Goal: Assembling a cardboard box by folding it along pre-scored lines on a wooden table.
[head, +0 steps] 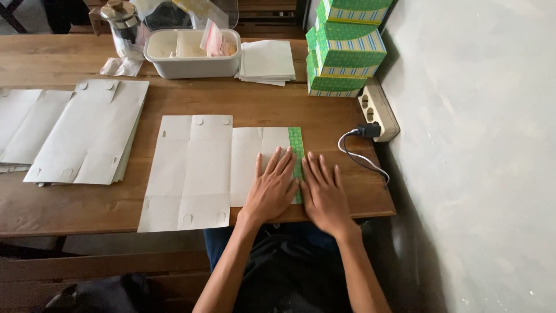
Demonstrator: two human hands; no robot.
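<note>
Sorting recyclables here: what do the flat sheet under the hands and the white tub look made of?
The flat sheet looks like matte white cardboard: crisp fold creases and punched tabs. The white tub appears to be smooth plastic, with rounded corners and a faint sheen.

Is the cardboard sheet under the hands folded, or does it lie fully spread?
Partly folded. The cardboard sheet lies flat, but its right edge is turned over, showing a green patterned strip, which the left hand and right hand press down.

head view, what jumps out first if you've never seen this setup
Two bare hands, left hand and right hand, press flat on a white unfolded box blank at the wooden table's near edge, along its green patterned strip. Finished green boxes stack at the far right by the wall.
</note>
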